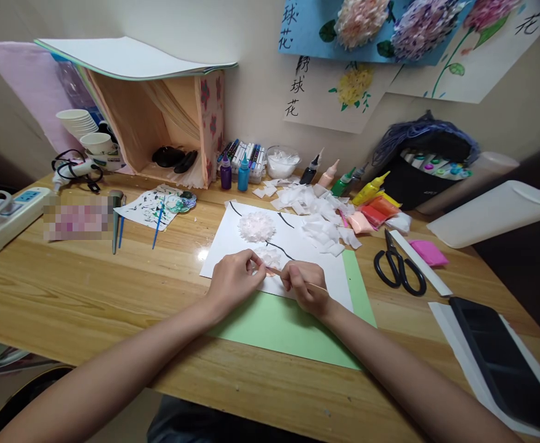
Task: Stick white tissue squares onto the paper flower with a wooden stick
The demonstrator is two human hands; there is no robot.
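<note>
A wooden table (112, 289) is set against a pale wall (251, 117), on which flower pictures (359, 34) are displayed. A thin stick (316, 287) is gripped in the curled right hand (309, 286), its tip pointed toward the left hand (233, 280). There the thumb and forefinger are held narrowly together; whether a scrap is pinched between them cannot be told. Just beyond the fingertips, a ruffled pale flower (270, 254) is partly hidden by the hands. It is borne on a white sheet (223, 252), where a fuller flower (257, 227) is placed farther back and dark curved lines are drawn. The white sheet is laid over a green sheet (270, 320). Loose white pieces (320, 235) are scattered at its far right corner, with paint bottles (343, 183) lined up behind them. Farther right, black-handled scissors (396, 267) are laid beside a white strip (421, 263).
</note>
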